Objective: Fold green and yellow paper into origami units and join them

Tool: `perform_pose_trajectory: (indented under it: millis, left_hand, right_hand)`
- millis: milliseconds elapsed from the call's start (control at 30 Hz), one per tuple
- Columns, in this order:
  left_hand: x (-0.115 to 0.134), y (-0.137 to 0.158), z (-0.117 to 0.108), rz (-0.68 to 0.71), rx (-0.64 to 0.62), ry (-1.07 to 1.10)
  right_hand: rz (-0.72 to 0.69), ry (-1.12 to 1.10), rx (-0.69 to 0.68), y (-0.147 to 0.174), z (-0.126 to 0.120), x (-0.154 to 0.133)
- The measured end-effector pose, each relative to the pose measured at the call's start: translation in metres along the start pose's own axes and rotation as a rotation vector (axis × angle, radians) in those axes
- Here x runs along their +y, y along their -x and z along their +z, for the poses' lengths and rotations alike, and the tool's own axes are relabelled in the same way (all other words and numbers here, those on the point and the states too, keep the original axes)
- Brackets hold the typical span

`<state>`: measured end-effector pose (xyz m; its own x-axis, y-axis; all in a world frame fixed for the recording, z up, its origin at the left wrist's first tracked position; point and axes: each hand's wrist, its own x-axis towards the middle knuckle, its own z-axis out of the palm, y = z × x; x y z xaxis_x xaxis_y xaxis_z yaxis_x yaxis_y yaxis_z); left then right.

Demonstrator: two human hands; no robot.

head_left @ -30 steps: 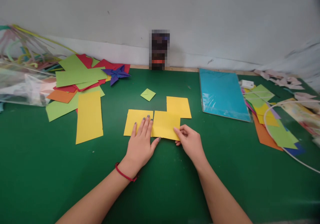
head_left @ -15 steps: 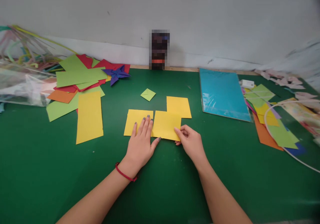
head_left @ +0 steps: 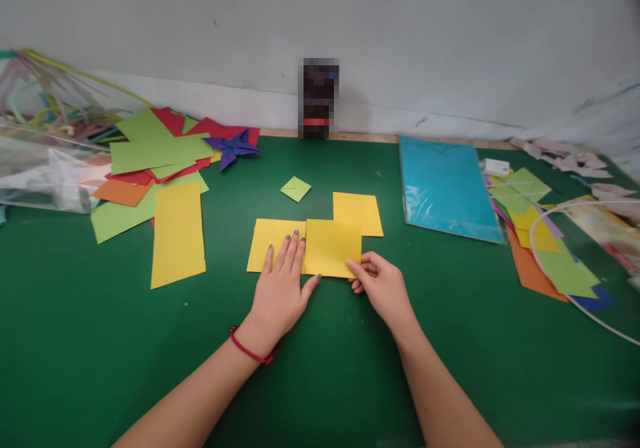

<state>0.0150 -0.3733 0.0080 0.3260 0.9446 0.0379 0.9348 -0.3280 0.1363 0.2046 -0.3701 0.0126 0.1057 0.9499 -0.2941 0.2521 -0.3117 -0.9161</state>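
Note:
My left hand (head_left: 280,295) lies flat with fingers stretched out over a yellow paper piece (head_left: 260,241), pressing it to the green table. Beside it, a second yellow paper square (head_left: 330,248) has its lower right corner pinched between the thumb and fingers of my right hand (head_left: 380,285). The near edges of these two pieces meet by my left fingers; whether they are joined is unclear. Partly under the pinched square's upper right corner sits another yellow square (head_left: 363,211). Farther back lies a small folded green paper diamond (head_left: 296,189).
A yellow strip (head_left: 179,238) lies left, before a heap of coloured paper (head_left: 150,148) with a purple paper star (head_left: 233,149). Rightward are a blue paper pack (head_left: 447,188), paper scraps (head_left: 545,221) and a white cable (head_left: 533,248). A pixelated object (head_left: 319,98) stands against the wall.
The pinched yellow square has shifted slightly left and turned a little, so its left edge now meets the piece under my left hand. My left hand stays nearly still.

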Motion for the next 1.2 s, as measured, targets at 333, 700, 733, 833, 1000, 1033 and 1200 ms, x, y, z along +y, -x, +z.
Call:
perform_pose_trajectory:
  millis: [333, 700, 733, 833, 1000, 1033, 1200]
  left_hand:
    - [0.000, 0.000, 0.000, 0.003, 0.001, -0.003]
    - [0.000, 0.001, 0.002, -0.001, 0.007, 0.034]
    - [0.000, 0.001, 0.002, -0.001, 0.014, 0.052]
    - [-0.002, 0.000, 0.003, 0.007, 0.034, 0.157]
    - [-0.006, -0.004, -0.005, -0.115, 0.082, 0.668]
    - [-0.007, -0.004, -0.007, -0.160, 0.095, 0.806]
    - [-0.016, -0.008, -0.014, -0.312, 0.339, 1.310]
  right_hand:
    - [0.003, 0.000, -0.003, 0.001, -0.002, 0.000]
    - [0.039, -0.067, -0.013, -0.002, -0.009, 0.001]
    - [0.037, -0.079, -0.014, -0.003, -0.010, 0.001]
    - [0.013, -0.142, 0.009, -0.007, -0.011, -0.001]
    - [-0.075, -0.250, 0.037, -0.009, 0.003, -0.009]
    - [-0.093, -0.251, 0.025, -0.009, 0.007, -0.010]
    - [-0.171, -0.267, 0.041, -0.006, 0.031, -0.016]
